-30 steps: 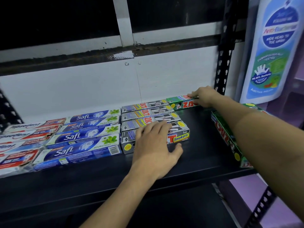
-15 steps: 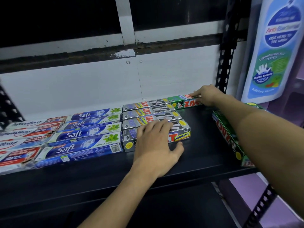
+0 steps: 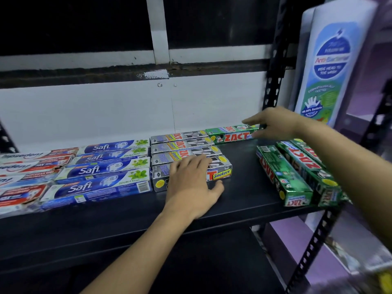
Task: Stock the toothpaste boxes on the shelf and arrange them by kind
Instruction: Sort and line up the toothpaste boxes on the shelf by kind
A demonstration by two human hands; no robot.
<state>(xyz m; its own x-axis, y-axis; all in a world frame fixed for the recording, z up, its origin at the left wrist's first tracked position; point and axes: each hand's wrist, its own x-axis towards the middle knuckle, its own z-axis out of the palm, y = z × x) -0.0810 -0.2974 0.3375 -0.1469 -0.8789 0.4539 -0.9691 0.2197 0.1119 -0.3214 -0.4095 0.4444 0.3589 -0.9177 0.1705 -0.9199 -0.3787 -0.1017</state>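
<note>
On the black shelf [image 3: 244, 187] toothpaste boxes lie in rows by kind: red-and-white Pepsodent [image 3: 27, 166] at the left, blue Safi [image 3: 101, 168], then silver Zact Smokers [image 3: 182, 143]. My left hand [image 3: 191, 181] rests flat on the front silver Smokers box [image 3: 220, 175]. A single green Zact box [image 3: 231, 135] lies at the back, right of the silver row. My right hand [image 3: 273, 124] is at its right end, fingers stretched out over it and thumb beside it. Three more green Zact boxes [image 3: 284, 175] lie front to back at the shelf's right end, under my right forearm.
A white wall panel backs the shelf. A black perforated post [image 3: 273, 81] stands at the back right corner. A large white bottle with a blue label [image 3: 331, 66] stands just right of it. A lower dark shelf [image 3: 201, 262] shows beneath.
My right hand has loosened at the green box's end, its fingers now stretched out. The left hand stays on the silver box. The view has shifted slightly.
</note>
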